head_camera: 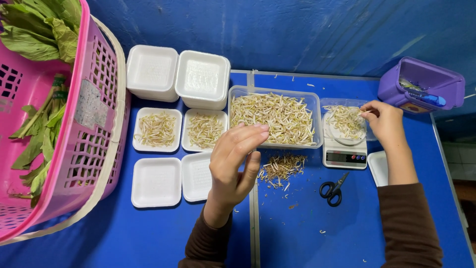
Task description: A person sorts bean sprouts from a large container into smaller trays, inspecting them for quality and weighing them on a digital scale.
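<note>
Head view. Left hand raised above the middle of the blue desk, fingers loosely spread and curved, holding nothing visible; fingertips hover at the near rim of the clear tub of bean sprouts. Right hand reaches toward the desk's right far area, fingertips pressed together, pinching a few sprouts over the sprout portion in the tray on the small white scale. A heap of trimmings lies just near of the tub. Black scissors lie near of the scale. Left of the tub: two filled foam trays, two empty foam trays nearer, stacked trays at the far edge. Pink basket of leafy greens overhangs the left edge. Purple dispenser stands at the far right.
</note>
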